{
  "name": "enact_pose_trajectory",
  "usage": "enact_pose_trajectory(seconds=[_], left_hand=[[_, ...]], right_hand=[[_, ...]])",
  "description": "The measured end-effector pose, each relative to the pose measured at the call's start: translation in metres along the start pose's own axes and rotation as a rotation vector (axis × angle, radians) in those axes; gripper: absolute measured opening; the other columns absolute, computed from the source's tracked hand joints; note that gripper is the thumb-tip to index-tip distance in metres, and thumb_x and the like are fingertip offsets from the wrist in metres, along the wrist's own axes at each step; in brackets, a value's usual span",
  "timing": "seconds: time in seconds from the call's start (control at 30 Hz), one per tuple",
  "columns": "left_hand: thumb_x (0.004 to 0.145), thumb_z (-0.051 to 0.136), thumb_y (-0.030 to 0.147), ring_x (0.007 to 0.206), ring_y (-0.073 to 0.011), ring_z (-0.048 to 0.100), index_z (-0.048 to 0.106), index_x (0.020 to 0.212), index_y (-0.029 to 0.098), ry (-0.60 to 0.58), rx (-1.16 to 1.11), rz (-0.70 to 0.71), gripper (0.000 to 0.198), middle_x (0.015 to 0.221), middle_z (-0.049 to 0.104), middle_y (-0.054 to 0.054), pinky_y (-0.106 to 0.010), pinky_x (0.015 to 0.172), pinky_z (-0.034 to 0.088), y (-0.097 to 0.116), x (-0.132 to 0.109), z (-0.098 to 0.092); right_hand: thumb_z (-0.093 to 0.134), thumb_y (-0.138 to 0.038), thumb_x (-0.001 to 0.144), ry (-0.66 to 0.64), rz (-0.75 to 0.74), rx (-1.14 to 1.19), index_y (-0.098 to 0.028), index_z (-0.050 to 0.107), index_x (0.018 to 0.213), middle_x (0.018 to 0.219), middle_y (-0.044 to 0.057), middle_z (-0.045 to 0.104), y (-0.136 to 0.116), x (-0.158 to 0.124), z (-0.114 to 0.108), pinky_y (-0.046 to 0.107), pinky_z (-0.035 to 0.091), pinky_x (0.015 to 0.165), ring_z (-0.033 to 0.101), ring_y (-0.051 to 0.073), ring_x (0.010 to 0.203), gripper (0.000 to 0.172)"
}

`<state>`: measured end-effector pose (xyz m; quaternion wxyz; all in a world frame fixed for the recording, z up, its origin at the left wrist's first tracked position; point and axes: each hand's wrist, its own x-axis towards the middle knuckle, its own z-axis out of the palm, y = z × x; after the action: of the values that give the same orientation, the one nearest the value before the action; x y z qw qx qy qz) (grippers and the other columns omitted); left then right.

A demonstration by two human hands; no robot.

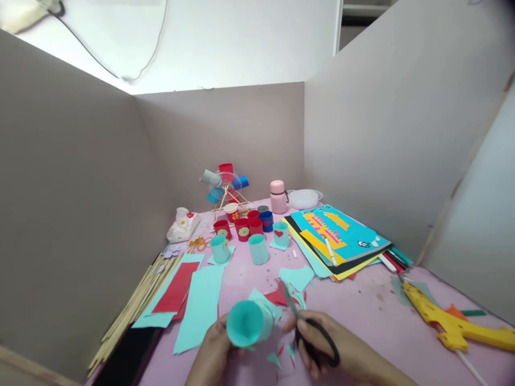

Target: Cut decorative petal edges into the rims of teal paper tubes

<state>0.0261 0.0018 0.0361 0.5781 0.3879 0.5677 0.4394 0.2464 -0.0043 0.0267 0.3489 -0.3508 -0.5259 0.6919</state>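
Note:
My left hand (215, 348) is closed around a light turquoise paper cup (263, 321), which is tipped so its open mouth faces me. In my right hand (330, 338) is a pair of scissors (317, 338) with black handles, blades pointing up and away beside the cup. Turquoise and red paper scraps (276, 358) lie beneath and beyond my hands. Past them stand a plain turquoise paper cup (258, 250), another turquoise cup (220, 249) on a paper square, and a third with a red heart (280, 234).
Turquoise paper strips (201, 305) and red paper (177, 287) lie left, beside wooden sticks (137, 300) and a black phone-like slab (129, 354). A yellow glue gun (438, 319) rests right, near a colourful pad (341, 230). Behind stand red cups (242, 229), a paper-cup wheel (226, 185) and a pink bottle (278, 197).

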Motion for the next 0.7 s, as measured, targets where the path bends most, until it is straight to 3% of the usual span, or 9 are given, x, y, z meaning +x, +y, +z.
enact_pose_trajectory(seconds=[0.1, 0.2, 0.33, 0.47, 0.57, 0.7], left_hand=[[0.060, 0.070, 0.040, 0.044, -0.0109, 0.044, 0.060, 0.057, 0.017, -0.073, 0.148, 0.060, 0.026, 0.044, 0.053, 0.005, -0.023, 0.049, 0.033, -0.004, 0.004, 0.000], [0.065, 0.066, 0.049, 0.043, -0.0142, 0.049, 0.064, 0.066, 0.015, -0.079, 0.280, 0.115, 0.033, 0.049, 0.058, 0.002, -0.026, 0.047, 0.036, -0.009, 0.008, -0.003], [0.069, 0.060, 0.053, 0.066, -0.0222, 0.058, 0.066, 0.085, 0.016, 0.078, 0.427, 0.247, 0.041, 0.074, 0.067, -0.005, -0.033, 0.064, 0.044, -0.009, 0.008, -0.013], [0.077, 0.053, 0.055, 0.092, -0.0255, 0.056, 0.060, 0.104, 0.020, 0.269, 0.513, 0.400, 0.044, 0.111, 0.061, -0.010, -0.037, 0.083, 0.042, 0.008, -0.002, -0.015], [0.081, 0.052, 0.050, 0.098, -0.0260, 0.057, 0.063, 0.099, 0.023, 0.272, 0.644, 0.634, 0.034, 0.108, 0.062, -0.008, -0.040, 0.086, 0.044, 0.028, -0.011, -0.001], [0.082, 0.056, 0.036, 0.110, -0.0277, 0.056, 0.063, 0.105, 0.026, 0.125, 0.935, 0.959, 0.025, 0.114, 0.063, -0.009, -0.046, 0.090, 0.044, 0.047, -0.018, 0.034]], right_hand=[[0.047, -0.068, 0.081, 0.207, -0.030, -0.023, -0.013, 0.055, 0.094, 0.055, -0.004, 0.053, -0.004, 0.005, 0.000, 0.017, 0.028, 0.041, 0.047, 0.008, 0.043, 0.057], [0.050, -0.063, 0.082, 0.244, -0.069, -0.176, -0.013, 0.056, 0.092, 0.054, -0.006, 0.050, -0.003, 0.007, -0.003, 0.019, 0.030, 0.043, 0.047, 0.009, 0.043, 0.051], [0.059, -0.043, 0.081, 0.495, -0.204, -0.762, -0.019, 0.062, 0.101, 0.066, -0.001, 0.060, 0.005, 0.005, -0.007, 0.026, 0.040, 0.055, 0.059, 0.020, 0.061, 0.032], [0.053, -0.030, 0.086, 0.648, -0.349, -1.266, -0.025, 0.059, 0.115, 0.089, 0.006, 0.066, 0.014, 0.003, -0.013, 0.033, 0.046, 0.062, 0.065, 0.026, 0.079, 0.030], [0.055, -0.019, 0.081, 0.751, -0.437, -1.458, -0.025, 0.057, 0.118, 0.093, 0.008, 0.064, 0.018, 0.004, -0.018, 0.036, 0.049, 0.064, 0.064, 0.028, 0.081, 0.038], [0.058, -0.007, 0.070, 0.831, -0.510, -1.560, -0.024, 0.054, 0.122, 0.097, 0.010, 0.062, 0.019, 0.004, -0.021, 0.037, 0.052, 0.065, 0.062, 0.029, 0.085, 0.055]])
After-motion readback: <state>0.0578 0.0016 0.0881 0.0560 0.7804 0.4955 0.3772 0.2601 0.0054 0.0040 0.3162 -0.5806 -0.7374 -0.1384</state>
